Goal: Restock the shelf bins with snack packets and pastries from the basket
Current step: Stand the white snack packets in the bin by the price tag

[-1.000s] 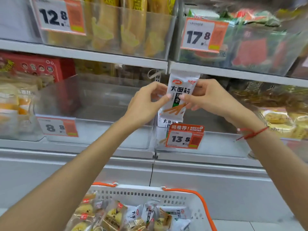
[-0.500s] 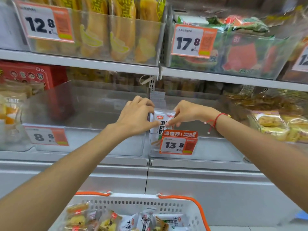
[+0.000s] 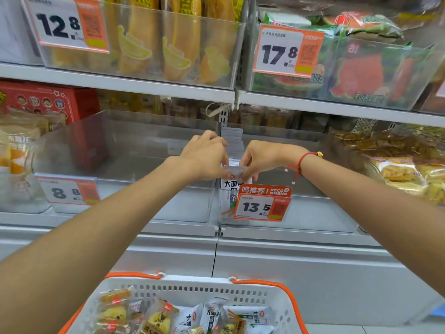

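Note:
A white snack packet (image 3: 231, 189) with black characters stands upright in the left front corner of the clear shelf bin (image 3: 313, 213) tagged 13.5. My left hand (image 3: 204, 160) and my right hand (image 3: 261, 157) both pinch its top edge from either side. Its lower part shows through the bin wall, partly hidden behind the orange price tag (image 3: 263, 203). Below, the white basket (image 3: 204, 289) with orange handles holds more white packets (image 3: 212, 314) and wrapped yellow pastries (image 3: 113, 309).
A clear bin (image 3: 134, 208) tagged 8.8 sits left of the packet's bin. Pastry packs (image 3: 409, 174) fill the bin at right. The upper shelf (image 3: 144, 83) carries bins of yellow and watermelon-print packs. A red box (image 3: 48, 102) stands at back left.
Both hands have lowered the white packet from in front of the upper shelf edge down into the 13.5 bin's left corner. The view has tilted slightly, showing more of the basket.

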`<control>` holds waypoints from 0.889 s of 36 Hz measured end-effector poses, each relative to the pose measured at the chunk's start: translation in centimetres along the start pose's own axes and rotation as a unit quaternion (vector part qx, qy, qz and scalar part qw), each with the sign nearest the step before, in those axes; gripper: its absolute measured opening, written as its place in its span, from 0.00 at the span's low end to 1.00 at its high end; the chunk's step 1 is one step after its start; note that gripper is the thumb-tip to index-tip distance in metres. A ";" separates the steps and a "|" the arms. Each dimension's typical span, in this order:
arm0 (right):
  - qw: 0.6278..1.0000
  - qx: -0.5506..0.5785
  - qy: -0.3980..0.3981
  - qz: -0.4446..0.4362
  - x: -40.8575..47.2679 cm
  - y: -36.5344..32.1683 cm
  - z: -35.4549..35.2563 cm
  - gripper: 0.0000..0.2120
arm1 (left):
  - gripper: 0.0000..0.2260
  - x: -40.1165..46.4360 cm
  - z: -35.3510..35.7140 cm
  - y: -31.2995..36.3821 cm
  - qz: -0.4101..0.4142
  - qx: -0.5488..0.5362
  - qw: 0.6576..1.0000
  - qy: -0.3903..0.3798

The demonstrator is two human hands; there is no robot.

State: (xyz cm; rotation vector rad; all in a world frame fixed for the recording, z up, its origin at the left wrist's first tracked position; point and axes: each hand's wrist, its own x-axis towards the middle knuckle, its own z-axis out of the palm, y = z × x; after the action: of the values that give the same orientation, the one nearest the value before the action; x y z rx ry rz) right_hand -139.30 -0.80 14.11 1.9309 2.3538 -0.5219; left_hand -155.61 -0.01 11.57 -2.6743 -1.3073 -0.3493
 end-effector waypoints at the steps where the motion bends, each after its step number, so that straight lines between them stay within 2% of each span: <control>1: 1.000 0.002 0.000 0.003 0.2 0.0 0.1 0.06 | 0.15 0.0 0.0 0.1 0.001 0.008 1.000 -0.007; 8: 0.999 -0.026 -0.038 0.007 0.2 -0.5 -0.4 0.02 | 0.16 0.1 -0.6 0.9 0.009 0.037 0.999 -0.027; 11: 0.998 -0.028 -0.048 0.012 -0.8 -0.7 -1.3 0.05 | 0.19 -0.2 -0.6 0.7 0.008 0.037 0.999 -0.034; 15: 0.999 0.029 0.017 -0.014 -2.5 -0.7 -2.4 0.07 | 0.19 -1.2 -0.5 0.5 -0.008 -0.017 1.000 -0.006; 18: 0.996 0.046 0.070 -0.044 -3.6 -0.6 -2.3 0.06 | 0.15 -2.1 -0.5 0.4 -0.020 -0.072 0.996 0.047; 21: 0.982 0.070 0.156 -0.079 -4.8 -0.8 -1.5 0.07 | 0.12 -3.2 -0.4 0.3 -0.038 -0.114 0.988 0.101; 25: 0.958 0.128 0.232 -0.109 -6.6 -1.2 0.5 0.05 | 0.11 -5.2 -0.3 0.2 -0.069 -0.175 0.974 0.124; 28: 0.953 0.164 0.228 -0.117 -7.4 -1.7 2.8 0.04 | 0.09 -7.1 0.0 0.4 -0.101 -0.236 0.957 0.132; 32: 0.961 0.208 0.147 -0.106 -7.2 -2.2 7.4 0.04 | 0.04 -10.1 2.4 0.7 -0.148 -0.350 0.915 0.135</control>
State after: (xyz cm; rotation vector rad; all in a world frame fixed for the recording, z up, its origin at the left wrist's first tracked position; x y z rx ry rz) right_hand -141.14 -10.11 9.47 2.0463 2.8522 -0.8613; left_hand -160.75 -7.52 6.47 -2.7554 -1.7394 -1.4141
